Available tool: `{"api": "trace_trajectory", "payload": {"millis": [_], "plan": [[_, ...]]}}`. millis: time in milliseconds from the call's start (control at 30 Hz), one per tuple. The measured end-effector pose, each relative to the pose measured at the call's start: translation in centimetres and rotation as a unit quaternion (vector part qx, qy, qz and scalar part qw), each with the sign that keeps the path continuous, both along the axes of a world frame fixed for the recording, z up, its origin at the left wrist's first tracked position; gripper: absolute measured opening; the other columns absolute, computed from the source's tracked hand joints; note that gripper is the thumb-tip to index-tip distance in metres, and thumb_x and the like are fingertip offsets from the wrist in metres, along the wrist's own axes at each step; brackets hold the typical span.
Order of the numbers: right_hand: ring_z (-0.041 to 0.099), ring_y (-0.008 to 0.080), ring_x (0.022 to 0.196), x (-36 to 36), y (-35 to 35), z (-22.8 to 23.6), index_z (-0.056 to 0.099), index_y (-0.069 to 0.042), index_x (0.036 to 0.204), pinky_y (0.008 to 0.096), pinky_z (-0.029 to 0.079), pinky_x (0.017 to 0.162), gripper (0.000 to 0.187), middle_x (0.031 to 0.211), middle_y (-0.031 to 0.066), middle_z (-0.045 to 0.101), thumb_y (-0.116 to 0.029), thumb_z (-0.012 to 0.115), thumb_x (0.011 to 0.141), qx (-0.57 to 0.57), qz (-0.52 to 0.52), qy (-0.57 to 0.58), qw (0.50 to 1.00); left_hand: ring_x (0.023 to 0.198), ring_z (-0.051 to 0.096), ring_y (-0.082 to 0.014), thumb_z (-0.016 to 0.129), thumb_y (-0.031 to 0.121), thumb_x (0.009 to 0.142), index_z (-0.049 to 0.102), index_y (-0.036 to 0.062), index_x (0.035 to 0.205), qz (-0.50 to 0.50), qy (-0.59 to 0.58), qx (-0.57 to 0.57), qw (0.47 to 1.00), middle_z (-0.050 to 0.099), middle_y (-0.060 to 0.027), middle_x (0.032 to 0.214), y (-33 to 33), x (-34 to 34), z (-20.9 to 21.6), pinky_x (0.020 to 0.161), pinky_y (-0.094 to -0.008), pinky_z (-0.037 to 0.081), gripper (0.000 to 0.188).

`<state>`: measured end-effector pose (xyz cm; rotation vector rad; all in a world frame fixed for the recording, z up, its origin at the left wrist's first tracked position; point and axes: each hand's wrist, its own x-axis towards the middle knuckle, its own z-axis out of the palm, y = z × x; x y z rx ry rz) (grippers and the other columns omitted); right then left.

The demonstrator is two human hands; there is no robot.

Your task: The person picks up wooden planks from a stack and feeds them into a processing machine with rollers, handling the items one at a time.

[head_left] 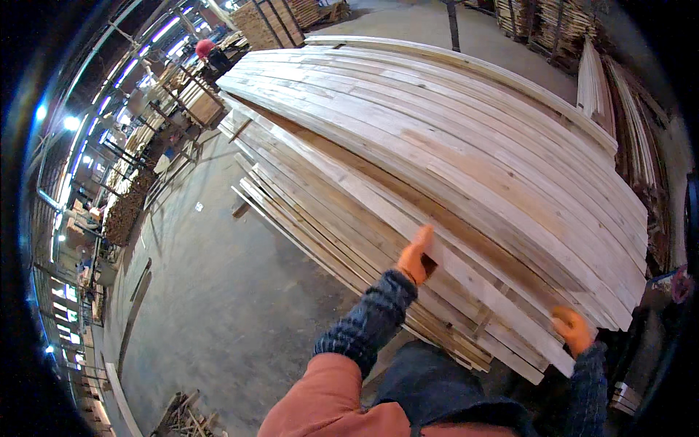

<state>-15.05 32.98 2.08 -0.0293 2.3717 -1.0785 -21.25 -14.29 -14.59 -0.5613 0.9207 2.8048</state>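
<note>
A long pale wooden board (477,282) lies lengthwise in front of me, its near end by my right side. My left hand (418,256), in an orange glove, is closed at the board's left edge, partway along it. Close to the near end, my right hand (573,329), also gloved in orange, curls its fingers at the board's right edge; its fingertips are partly hidden. Beneath and left of this board are other loose boards (328,189). Beyond a dark brown gap, a broad layer of pale boards (451,138) rests side by side.
Thin strips (284,218) stick out along the stack's left side above the grey concrete floor (218,269). Wood scraps (186,419) lie at the lower left. Upright boards (593,87) lean at the right. A person in red (206,49) stands far off, near lumber piles.
</note>
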Motion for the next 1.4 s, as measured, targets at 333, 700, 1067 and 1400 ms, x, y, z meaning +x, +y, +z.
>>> {"api": "trace_trajectory", "payload": {"millis": [333, 700, 1067, 1400], "plan": [[0.045, 0.0274, 0.135, -9.2, -32.7, -8.3, 0.033, -0.004, 0.156, 0.0399, 0.035, 0.114, 0.101, 0.147, 0.0183, 0.048, -0.041, 0.085, 0.078, -0.251, 0.217, -0.329, 0.884, 0.12, 0.06, -0.0244, 0.083, 0.029, 0.082, 0.047, 0.007, 0.143, -0.189, 0.003, 0.049, 0.981, 0.062, -0.0073, 0.131, 13.8, 16.0, 5.5, 0.105, -0.0408, 0.047, 0.074], [0.042, 0.0317, 0.141, -0.7, -12.8, -7.6, 0.041, -0.005, 0.152, 0.0413, 0.032, 0.118, 0.111, 0.153, 0.0187, 0.045, -0.043, 0.092, 0.061, -0.156, 0.17, -0.138, 0.963, 0.101, 0.066, -0.0156, 0.073, 0.022, 0.092, 0.066, 0.0062, 0.126, -0.359, 0.119, -0.536, 0.755, 0.074, -0.0081, 0.103, 1.3, 10.1, 12.4, 0.088, -0.0309, 0.055, 0.038], [0.053, 0.0399, 0.129, 5.7, -1.0, -6.8, 0.038, -0.023, 0.155, 0.0514, 0.038, 0.112, 0.1, 0.143, 0.0213, 0.054, -0.044, 0.084, 0.069, 0.192, 0.194, 0.116, 0.955, 0.144, 0.038, -0.0321, 0.081, 0.036, 0.074, 0.042, 0.0169, 0.15, -0.374, 0.265, -0.865, 0.202, 0.045, -0.0112, 0.152, -9.0, -4.6, 9.0, 0.122, -0.0497, 0.023, 0.088], [0.045, 0.0382, 0.136, 8.2, 0.5, -6.1, 0.019, -0.032, 0.162, 0.0531, 0.034, 0.115, 0.104, 0.15, 0.015, 0.047, -0.046, 0.074, 0.075, 0.279, 0.226, 0.104, 0.927, 0.113, 0.059, -0.0391, 0.086, 0.044, 0.056, 0.053, 0.0033, 0.132, -0.397, 0.331, -0.837, 0.179, 0.063, -0.0205, 0.121, -7.9, -3.2, 6.3, 0.098, -0.0511, 0.047, 0.093]]}}
